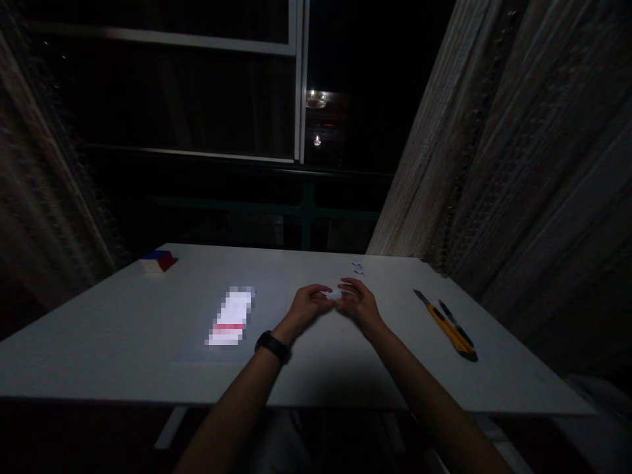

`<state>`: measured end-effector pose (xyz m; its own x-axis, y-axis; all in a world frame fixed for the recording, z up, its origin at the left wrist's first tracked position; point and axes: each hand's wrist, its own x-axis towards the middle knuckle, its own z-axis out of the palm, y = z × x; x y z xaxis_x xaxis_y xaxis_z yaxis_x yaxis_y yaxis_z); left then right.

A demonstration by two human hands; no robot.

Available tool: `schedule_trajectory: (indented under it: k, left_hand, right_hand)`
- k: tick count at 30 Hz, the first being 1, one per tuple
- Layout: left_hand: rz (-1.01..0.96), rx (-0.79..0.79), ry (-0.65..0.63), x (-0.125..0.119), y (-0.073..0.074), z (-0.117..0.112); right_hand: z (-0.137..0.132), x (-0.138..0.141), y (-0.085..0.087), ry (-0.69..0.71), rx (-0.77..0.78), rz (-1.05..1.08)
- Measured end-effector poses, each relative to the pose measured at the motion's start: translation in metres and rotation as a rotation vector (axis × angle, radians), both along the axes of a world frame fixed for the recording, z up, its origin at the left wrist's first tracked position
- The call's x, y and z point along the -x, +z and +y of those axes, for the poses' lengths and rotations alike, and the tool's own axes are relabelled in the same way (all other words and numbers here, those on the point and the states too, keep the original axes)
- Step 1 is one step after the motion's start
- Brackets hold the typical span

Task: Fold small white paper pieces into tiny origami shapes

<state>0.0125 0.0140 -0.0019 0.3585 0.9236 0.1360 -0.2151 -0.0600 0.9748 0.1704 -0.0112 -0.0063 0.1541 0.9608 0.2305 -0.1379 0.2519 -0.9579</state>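
My left hand (pixel 312 303), with a black band on its wrist, and my right hand (pixel 358 301) meet over the middle of the white table. Between their fingertips they pinch a small white piece of paper (pixel 334 295); its exact shape is too small and dim to tell. Just beyond my right hand lie small white paper pieces (pixel 357 268) with dark marks. To the left of my left hand, a lit screen (pixel 231 316), blurred out and with a red stripe, rests on a pale sheet (pixel 190 353).
On the right lie a yellow and black utility knife (pixel 447 329), blade showing, and a dark pen (pixel 455 321). A puzzle cube (pixel 158 261) sits at the far left corner. Curtains (pixel 538 131) hang beside a dark window (pixel 187 99) behind the table (pixel 99 355).
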Motion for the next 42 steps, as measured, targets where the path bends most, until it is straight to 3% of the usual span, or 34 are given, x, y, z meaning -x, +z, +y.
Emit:
schedule_trajectory:
  k: [4, 10, 16, 29, 37, 42]
  left_hand:
    - [-0.005, -0.015, -0.063, 0.001, -0.001, 0.000]
    - [0.001, -0.024, -0.096, 0.001, -0.003, 0.001]
    - [0.032, -0.080, -0.038, 0.001, -0.001, -0.002]
    - [0.322, -0.412, 0.182, 0.005, -0.004, 0.001]
    - [0.326, -0.468, 0.208, 0.006, 0.004, -0.002]
    - [0.351, -0.432, 0.223, 0.006, 0.003, -0.002]
  right_hand:
    - [0.000, 0.001, 0.000, 0.007, -0.008, -0.128]
    - [0.003, 0.002, -0.006, -0.026, -0.004, -0.140]
    - [0.003, 0.001, -0.009, -0.049, 0.004, -0.129]
    - [0.002, 0.006, -0.007, -0.036, -0.052, -0.188]
    - [-0.001, 0.009, -0.006, -0.150, -0.056, -0.292]
    - [0.003, 0.007, -0.010, -0.153, -0.075, -0.244]
